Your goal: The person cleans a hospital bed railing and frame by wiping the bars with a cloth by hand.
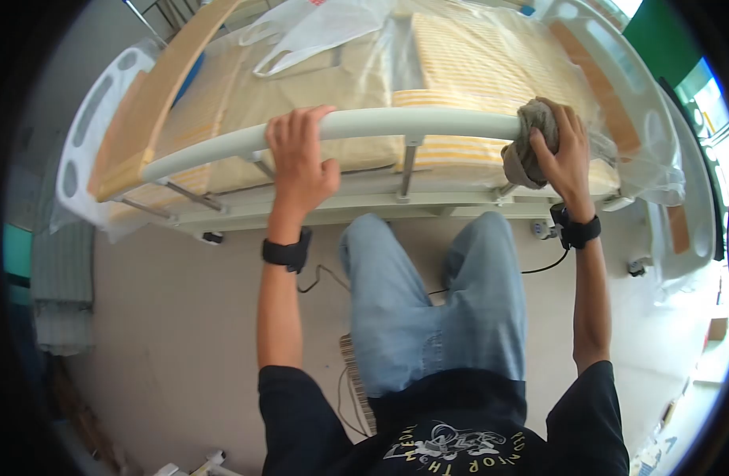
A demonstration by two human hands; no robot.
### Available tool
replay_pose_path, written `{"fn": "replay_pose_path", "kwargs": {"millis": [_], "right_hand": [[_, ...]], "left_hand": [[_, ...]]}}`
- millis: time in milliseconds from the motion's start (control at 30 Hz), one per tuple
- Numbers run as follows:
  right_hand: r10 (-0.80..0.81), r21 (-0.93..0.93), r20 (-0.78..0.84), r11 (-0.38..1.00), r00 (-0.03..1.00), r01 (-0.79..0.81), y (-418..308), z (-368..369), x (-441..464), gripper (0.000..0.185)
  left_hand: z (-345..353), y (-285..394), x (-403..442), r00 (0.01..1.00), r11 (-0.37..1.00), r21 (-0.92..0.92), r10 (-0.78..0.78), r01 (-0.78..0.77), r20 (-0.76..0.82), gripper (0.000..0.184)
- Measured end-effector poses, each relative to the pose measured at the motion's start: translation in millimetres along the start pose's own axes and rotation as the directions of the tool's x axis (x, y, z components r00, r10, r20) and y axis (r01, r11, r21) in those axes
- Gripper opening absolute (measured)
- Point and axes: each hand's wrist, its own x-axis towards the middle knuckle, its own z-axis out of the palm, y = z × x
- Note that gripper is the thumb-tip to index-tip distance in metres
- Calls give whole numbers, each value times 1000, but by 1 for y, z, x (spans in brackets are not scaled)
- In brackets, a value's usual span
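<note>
At twelve o'clock, a white rail [428, 121] edges the plastic-covered bed [491, 63] above a beige floor [182, 317]. Your left hand [299, 155] drapes over the rail at eleven o'clock, its grip unclear; your right hand [567, 151] clutches a grey cloth [531, 151] against the rail at one o'clock.

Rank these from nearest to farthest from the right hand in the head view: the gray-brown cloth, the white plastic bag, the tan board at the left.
From the right hand:
1. Gray-brown cloth: in that hand, at the right end of the white bed rail.
2. White plastic bag: farther left, on the bed.
3. Tan board: farthest left.
</note>
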Motion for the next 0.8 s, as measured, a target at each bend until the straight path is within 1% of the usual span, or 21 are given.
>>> {"fn": "replay_pose_path", "kwargs": {"millis": [33,67,100,133,167,233,300,367,400,433,467,500,533,567,600,633,667,700,733,767,800], "right_hand": [[16,30,-10,999,1000,-15,-2,3,0,39],[28,37,-6,999,1000,-28,1,4,1,40],[38,38,-4,999,999,-38,3,6,1,40],[14,65,-12,998,1000,-13,6,5,0,40],[36,47,-28,998,999,-35,10,4,-1,40],[-46,93,11,995,999,45,25,-4,-3,40],[-37,127,79,991,996,27,39,-20,-2,46],[14,53,29,998,999,-16,63,-27,-6,47],[28,31,-10,999,1000,-28,76,-31,-8,49],[41,7,-19,999,999,-41,88,-37,-10,49],[158,50,29,986,987,-159,98,-41,-11,49],[269,90,82,957,960,-276,109,-44,-10,50],[313,94,78,943,946,-320,120,-43,-5,48],[325,84,76,940,943,-331,137,-41,-1,48],[375,271,32,889,927,-369,154,-39,4,46],[422,452,-5,810,906,-375,163,-40,8,44],[417,448,-8,814,909,-370,162,-53,15,44],[598,475,-19,711,801,-519,160,-73,24,40],[752,501,-22,579,659,-643,158,-86,30,37],[745,497,-20,587,667,-639,166,-89,32,37],[693,732,-31,506,720,-456,175,-91,36,36]], "left_hand": [[-1,0,0,1000,1000,-18,4,-4,-13,65],[-2,1,-2,1000,1000,4,18,-18,5,65],[-3,3,-2,1000,1000,12,-2,2,7,66],[-2,5,0,1000,1000,7,-18,18,7,66],[-2,5,1,1000,1000,-10,10,-10,10,66],[-3,2,0,999,998,-61,-10,13,51,68],[-8,-3,0,997,996,-90,14,-6,79,68],[-12,-2,1,994,998,-59,18,-12,106,69],[-10,0,0,994,996,-87,43,-34,101,69],[-9,1,-1,996,999,-46,22,-17,91,69],[-6,2,-1,997,1000,-1,-6,6,78,69],[-4,2,-1,997,1000,-16,4,-3,76,69],[-2,2,-1,997,1000,-16,-5,6,72,69],[-1,2,-2,997,1000,-14,-14,15,72,69],[-1,0,-3,997,1000,-24,-7,9,76,69],[-2,-2,-3,997,1000,-26,-5,7,79,69],[-2,-4,-3,997,1000,-26,-9,11,78,69],[-3,-4,-3,997,1000,-27,-13,15,72,69],[-4,-2,-3,997,1000,-26,-15,17,76,69],[-4,-2,-3,997,999,-24,-20,22,79,69],[-2,-3,-4,997,999,-25,-30,32,74,69]]}}
